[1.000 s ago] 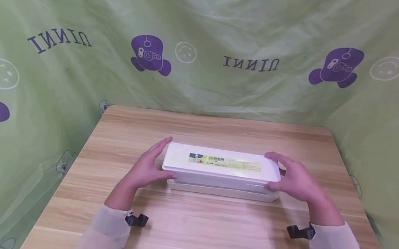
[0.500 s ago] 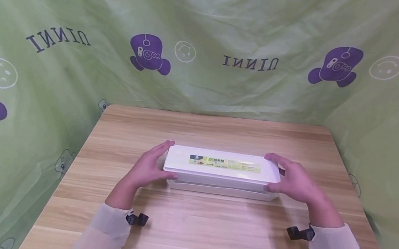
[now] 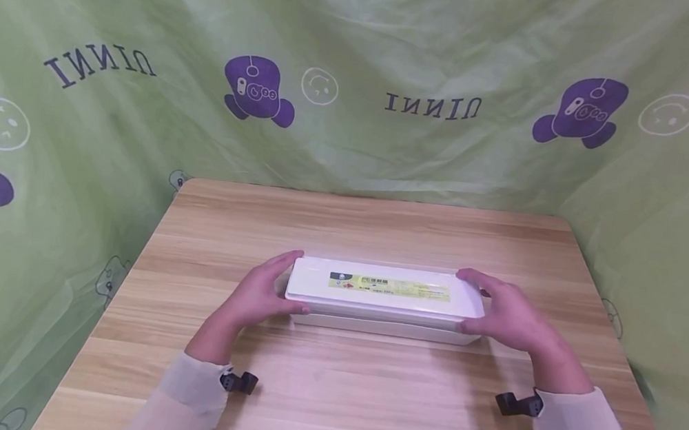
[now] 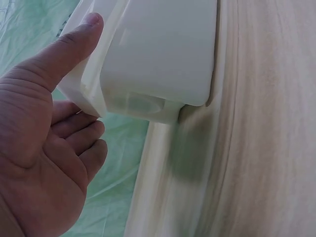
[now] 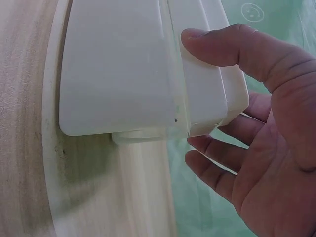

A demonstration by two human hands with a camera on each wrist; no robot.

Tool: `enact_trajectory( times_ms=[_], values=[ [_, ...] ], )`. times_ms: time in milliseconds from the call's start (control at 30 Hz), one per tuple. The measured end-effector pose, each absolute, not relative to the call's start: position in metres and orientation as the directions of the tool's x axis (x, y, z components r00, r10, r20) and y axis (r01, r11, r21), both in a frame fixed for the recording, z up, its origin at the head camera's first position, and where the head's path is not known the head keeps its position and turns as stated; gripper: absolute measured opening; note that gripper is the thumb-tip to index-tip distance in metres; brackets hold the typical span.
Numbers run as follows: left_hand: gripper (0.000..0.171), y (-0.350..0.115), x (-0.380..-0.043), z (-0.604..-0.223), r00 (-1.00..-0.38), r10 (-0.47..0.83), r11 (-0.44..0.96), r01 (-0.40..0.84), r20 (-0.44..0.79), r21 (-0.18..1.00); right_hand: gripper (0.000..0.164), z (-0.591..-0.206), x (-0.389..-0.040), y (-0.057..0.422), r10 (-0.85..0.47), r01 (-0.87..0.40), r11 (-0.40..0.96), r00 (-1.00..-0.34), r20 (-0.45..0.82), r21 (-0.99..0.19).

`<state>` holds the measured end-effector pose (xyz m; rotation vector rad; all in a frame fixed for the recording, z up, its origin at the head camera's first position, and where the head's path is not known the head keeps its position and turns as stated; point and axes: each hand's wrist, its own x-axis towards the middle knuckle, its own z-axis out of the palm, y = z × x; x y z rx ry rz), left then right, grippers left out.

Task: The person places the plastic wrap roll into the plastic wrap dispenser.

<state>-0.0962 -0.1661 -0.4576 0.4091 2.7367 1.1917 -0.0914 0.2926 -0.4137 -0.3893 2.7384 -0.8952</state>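
Observation:
A long white plastic cling film box [image 3: 383, 328] lies crosswise on the table, and its white lid [image 3: 313, 278] with a yellow-green label [image 3: 389, 286] sits over its top. My left hand [image 3: 256, 293] grips the lid's left end, thumb on the front side and fingers around the back. At the other end my right hand [image 3: 512, 314] holds the lid the same way. The left wrist view has the left thumb on the rim of the lid [image 4: 91, 81] above the box body [image 4: 160, 49]. Inside the box nothing can be seen.
The wooden table [image 3: 327, 393] extends around the box, with rounded far corners. A green curtain [image 3: 350, 153] printed with purple figures hangs behind it and on both sides. Each wrist carries a small black camera mount [image 3: 239, 381].
The lid has come down onto the box, its left end most, and the gap along the front has narrowed. My left hand has moved slightly down and right with it; the right barely moved.

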Motion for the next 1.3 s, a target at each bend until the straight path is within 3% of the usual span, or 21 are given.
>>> enact_trajectory(
  times_ms=[667, 1300],
  values=[
    [0.113, -0.163, -0.093, -0.464, -0.950, 0.304, 0.683, 0.167, -0.068, 0.711, 0.089, -0.418, -0.088, 0.296, -0.353, -0.188, 0.764, -0.922, -0.156, -0.617],
    [0.109, -0.163, -0.087, -0.468, -0.943, 0.331, 0.677, 0.220, -0.023, 0.702, 0.087, -0.424, -0.078, 0.297, -0.408, -0.255, 0.742, -0.906, -0.115, -0.620]
  ],
)
